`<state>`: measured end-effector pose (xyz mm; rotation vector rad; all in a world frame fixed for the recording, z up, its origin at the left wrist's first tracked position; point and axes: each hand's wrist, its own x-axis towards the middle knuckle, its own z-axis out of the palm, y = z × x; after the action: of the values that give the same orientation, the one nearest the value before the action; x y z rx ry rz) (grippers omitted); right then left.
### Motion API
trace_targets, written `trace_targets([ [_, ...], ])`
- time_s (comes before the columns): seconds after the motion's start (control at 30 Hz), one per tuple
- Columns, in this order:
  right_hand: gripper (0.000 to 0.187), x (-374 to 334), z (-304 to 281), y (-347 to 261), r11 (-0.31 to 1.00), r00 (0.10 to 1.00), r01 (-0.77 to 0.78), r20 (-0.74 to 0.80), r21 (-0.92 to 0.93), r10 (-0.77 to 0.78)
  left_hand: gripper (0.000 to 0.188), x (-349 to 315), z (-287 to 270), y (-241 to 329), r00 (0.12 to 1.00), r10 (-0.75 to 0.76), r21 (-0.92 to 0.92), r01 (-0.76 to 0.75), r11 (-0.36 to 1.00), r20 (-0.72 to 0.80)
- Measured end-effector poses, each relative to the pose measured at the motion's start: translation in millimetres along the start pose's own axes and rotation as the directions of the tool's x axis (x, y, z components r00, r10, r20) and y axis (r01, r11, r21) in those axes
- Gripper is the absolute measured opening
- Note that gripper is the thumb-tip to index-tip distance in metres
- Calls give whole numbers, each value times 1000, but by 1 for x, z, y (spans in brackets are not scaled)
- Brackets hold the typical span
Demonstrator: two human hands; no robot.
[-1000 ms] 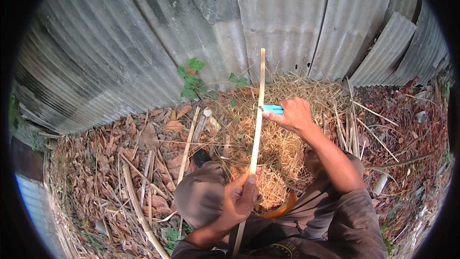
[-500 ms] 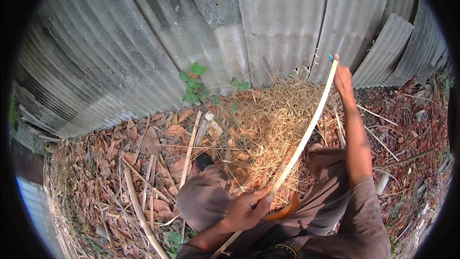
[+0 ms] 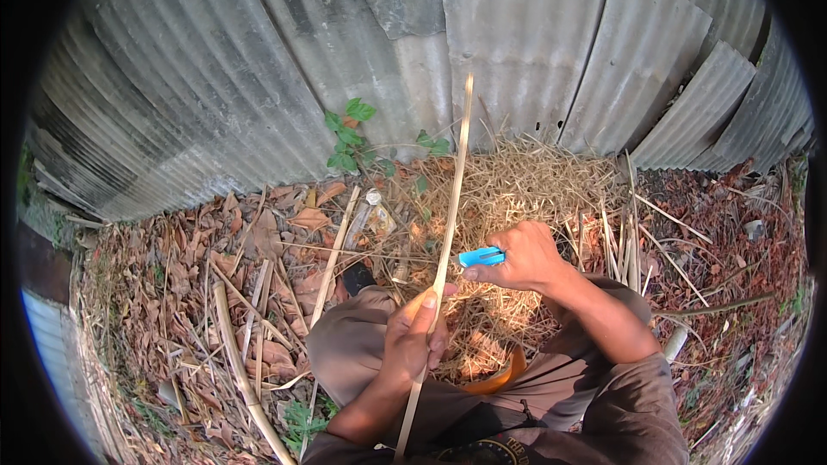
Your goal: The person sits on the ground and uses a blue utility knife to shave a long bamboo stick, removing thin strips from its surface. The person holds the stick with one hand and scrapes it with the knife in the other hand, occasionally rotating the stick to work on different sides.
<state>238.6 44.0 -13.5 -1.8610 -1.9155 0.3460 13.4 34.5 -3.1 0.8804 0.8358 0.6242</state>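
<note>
A long pale bamboo strip [image 3: 457, 181] stands slanted before me, its tip reaching up in front of the metal fence and its lower end at my lap. Wrapped round its lower half is my left hand [image 3: 412, 340], with the thumb on the strip. My right hand [image 3: 527, 257] is closed on a blue utility knife [image 3: 481, 257], just right of the strip and apart from it; its blade cannot be made out. Under both hands lies a pile of thin, curled shavings [image 3: 517, 181], between my bent legs.
A corrugated metal fence [image 3: 525, 43] closes off the far side. Dry leaves [image 3: 267, 241] and several bamboo lengths [image 3: 241, 366] cover the ground at left. More strips [image 3: 633, 232] lie at right. A green plant [image 3: 345, 142] grows by the fence; an orange curved thing [image 3: 504, 375] lies between my legs.
My right hand has come back from the strip's far end toward my body, with the utility knife. The strip has swung left and more upright, and my left hand has shifted slightly up.
</note>
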Motion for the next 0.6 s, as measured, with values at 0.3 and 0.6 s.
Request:
trace_targets([
  [0.3,65,2,11,-2,984,982,153,-96,-93,-161,38,-3,4,-7,986,161,245,-168,955,48],
  [0.6,63,16,14,20,987,975,90,-192,-131,-114,33,-4,5,-7,988,145,220,-155,963,62],
])
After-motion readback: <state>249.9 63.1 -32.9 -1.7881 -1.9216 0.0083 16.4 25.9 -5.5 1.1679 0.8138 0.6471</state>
